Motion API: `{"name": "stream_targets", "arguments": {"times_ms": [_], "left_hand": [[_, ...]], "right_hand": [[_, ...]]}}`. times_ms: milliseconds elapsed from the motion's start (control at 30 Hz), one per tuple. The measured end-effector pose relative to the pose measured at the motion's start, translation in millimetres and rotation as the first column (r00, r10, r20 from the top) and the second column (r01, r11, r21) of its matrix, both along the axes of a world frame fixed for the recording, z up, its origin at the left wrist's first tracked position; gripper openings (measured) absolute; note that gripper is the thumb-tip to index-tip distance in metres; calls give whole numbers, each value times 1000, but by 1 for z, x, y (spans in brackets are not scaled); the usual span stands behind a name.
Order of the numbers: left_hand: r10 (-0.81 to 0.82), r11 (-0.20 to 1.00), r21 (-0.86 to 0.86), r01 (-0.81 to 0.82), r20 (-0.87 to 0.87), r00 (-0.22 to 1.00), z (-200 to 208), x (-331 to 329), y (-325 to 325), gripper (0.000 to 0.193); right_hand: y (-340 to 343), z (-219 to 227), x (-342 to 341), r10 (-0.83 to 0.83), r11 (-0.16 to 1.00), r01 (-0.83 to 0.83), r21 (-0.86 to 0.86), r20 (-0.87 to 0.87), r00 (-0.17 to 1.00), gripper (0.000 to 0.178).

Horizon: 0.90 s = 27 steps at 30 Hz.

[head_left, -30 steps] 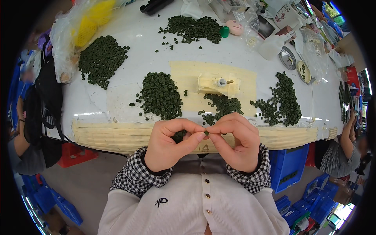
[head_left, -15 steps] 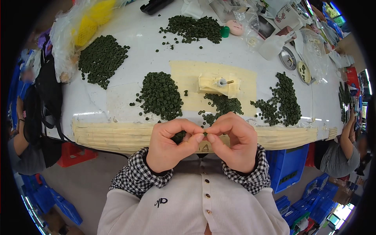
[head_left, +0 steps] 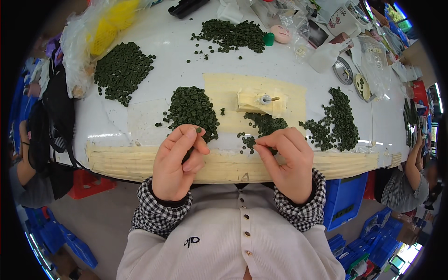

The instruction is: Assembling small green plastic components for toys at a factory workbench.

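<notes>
My left hand (head_left: 177, 163) is closed, with a small dark green round piece (head_left: 199, 130) between thumb and forefinger. More dark green shows under its curled fingers, partly hidden. Just beyond it lies a heap of dark green cap-like pieces (head_left: 190, 108). My right hand (head_left: 291, 161) has thumb and forefinger pinched together at the near edge of a looser pile of dark green rings (head_left: 266, 124); whether anything is between the tips is too small to tell. Behind that pile a block wrapped in cream tape (head_left: 249, 102) bears an upright metal pin (head_left: 270, 98).
More dark green heaps lie at the left (head_left: 122, 73), back (head_left: 231, 35) and right (head_left: 343, 119). Cream tape (head_left: 140, 163) pads the table's front edge. Plastic bags, a round tin (head_left: 343, 70) and a green cap (head_left: 269, 39) stand at the back. Other people sit at both sides.
My hands, which met in front of me around a small green piece, have parted. The left moved left and away from me with a piece; the right moved right, to the ring pile.
</notes>
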<state>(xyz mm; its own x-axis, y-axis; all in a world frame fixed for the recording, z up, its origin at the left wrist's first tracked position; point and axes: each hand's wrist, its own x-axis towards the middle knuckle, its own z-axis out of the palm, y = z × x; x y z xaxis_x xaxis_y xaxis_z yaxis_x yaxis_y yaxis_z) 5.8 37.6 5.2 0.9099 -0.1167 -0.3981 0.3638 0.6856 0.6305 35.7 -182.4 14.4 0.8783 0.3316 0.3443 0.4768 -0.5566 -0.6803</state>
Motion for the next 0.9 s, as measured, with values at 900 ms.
{"name": "stream_targets", "arguments": {"times_ms": [900], "left_hand": [[145,954,-245,-175,-139,980,11,2,-3,21]], "right_hand": [[16,-9,-1,40,999,-34,-39,166,985,17]]}}
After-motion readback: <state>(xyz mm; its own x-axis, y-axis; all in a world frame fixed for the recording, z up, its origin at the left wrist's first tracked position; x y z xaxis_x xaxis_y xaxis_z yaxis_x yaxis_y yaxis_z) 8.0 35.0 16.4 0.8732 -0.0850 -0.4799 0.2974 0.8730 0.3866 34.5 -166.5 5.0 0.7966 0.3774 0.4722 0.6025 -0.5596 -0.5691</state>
